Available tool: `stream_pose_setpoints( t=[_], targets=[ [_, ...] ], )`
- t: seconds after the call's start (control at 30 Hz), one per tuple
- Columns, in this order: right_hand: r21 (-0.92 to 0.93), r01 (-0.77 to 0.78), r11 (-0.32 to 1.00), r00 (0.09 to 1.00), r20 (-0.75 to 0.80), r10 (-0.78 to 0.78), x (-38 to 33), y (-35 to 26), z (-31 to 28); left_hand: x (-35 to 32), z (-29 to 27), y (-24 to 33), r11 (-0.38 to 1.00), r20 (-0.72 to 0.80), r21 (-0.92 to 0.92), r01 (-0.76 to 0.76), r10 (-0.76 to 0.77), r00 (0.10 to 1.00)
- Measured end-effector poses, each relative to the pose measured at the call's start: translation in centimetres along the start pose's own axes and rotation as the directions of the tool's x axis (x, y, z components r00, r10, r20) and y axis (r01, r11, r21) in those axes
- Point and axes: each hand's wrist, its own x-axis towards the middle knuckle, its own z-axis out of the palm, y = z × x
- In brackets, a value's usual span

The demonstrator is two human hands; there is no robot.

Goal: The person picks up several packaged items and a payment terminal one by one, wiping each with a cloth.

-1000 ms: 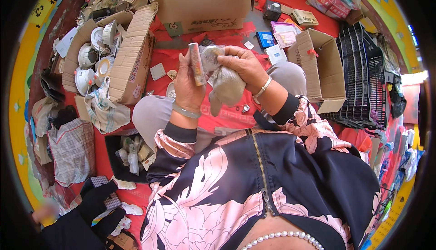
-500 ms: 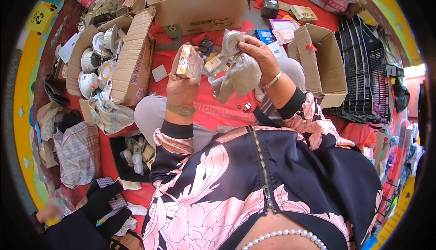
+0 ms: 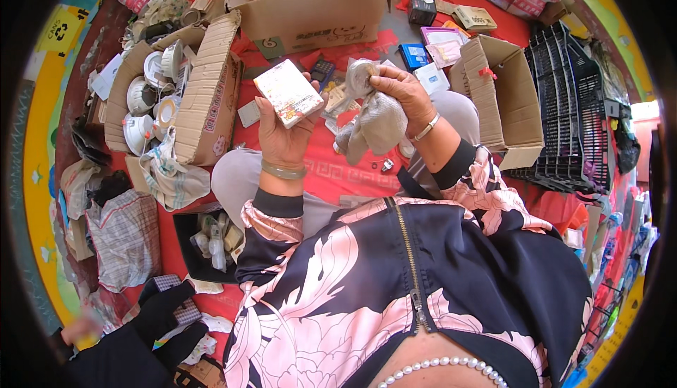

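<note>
A red mat (image 3: 352, 176) covers the floor where the person sits, and nearly all of it is taken up: a large open cardboard box (image 3: 310, 4) stands at its far edge, a second open carton (image 3: 504, 99) sits at the right with a black plastic crate (image 3: 571, 106) beyond it, and a flattened-sided box of white bowls and lamp fittings (image 3: 151, 99) crowds the left edge. The only free room is the narrow strip of mat between the knees, itself dotted with small bits. Above that strip the left hand (image 3: 282, 138) is closed around the lower end of a small flat rectangular box (image 3: 288, 92), thumb on one face and fingers behind; it looks light and stiff, its printed card faces probably smooth and easy to dent, so the edges seem the safest hold. The right hand (image 3: 402, 88) grips a grey cloth (image 3: 377, 127), which hangs limp below the fist, and pinches a small round object (image 3: 361, 72) wrapped partly in the cloth's top; what that object is cannot be told. The cloth is soft and can be bunched anywhere.
</note>
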Motion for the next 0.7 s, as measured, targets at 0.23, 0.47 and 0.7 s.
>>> stream_pose_setpoints(
  t=[0.23, 0.47, 0.7],
  targets=[
    [-0.038, -0.026, 0.999, 0.999, -0.024, 0.025, 0.0, 0.1, 0.4, 0.5, -1.1, -0.1, 0.998, -0.086, -0.069, -0.003, -0.003, 0.996],
    [-0.094, -0.054, 0.994, 0.998, 0.005, 0.055, 0.3, 0.5, 0.4, 0.8, -1.6, 0.0, 0.994, -0.344, -0.104, -0.025, -0.013, 0.939],
    [-0.36, 0.109, 0.927, 0.993, 0.086, -0.084, 0.6, 1.3, 0.3, 1.0, -0.5, -0.8, 0.982, -0.546, 0.156, -0.103, 0.173, 0.82]
  ],
)
